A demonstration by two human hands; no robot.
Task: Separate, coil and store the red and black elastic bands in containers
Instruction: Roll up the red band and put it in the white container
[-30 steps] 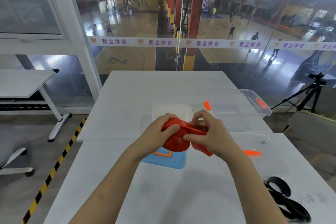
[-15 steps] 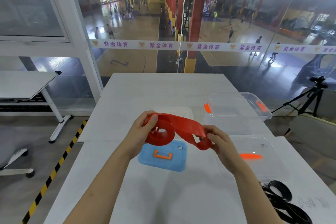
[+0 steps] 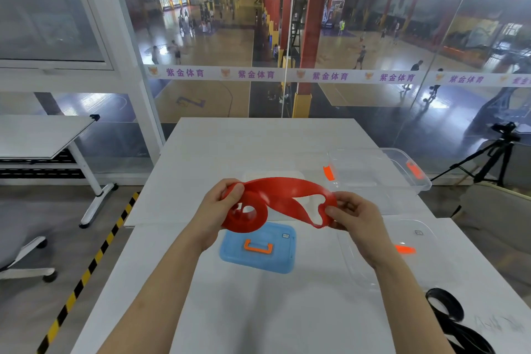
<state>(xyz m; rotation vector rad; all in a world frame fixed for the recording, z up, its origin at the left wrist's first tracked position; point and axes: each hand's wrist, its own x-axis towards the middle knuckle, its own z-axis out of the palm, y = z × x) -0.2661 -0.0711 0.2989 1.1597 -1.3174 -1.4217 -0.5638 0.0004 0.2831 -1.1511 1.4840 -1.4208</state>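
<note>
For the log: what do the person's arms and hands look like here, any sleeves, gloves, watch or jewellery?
Both forearms are bare for all of their visible length, with no sleeve in view. The left hand and the right hand are ungloved. No watch, bracelet or wristband shows on either wrist, and no ring can be made out on the visible fingers. No markings, straps or cables are seen on the arms.

A tripod (image 3: 488,158) is set right of the white table (image 3: 258,141); a second table (image 3: 40,135) and striped floor tape (image 3: 86,270) are seen left.
</note>
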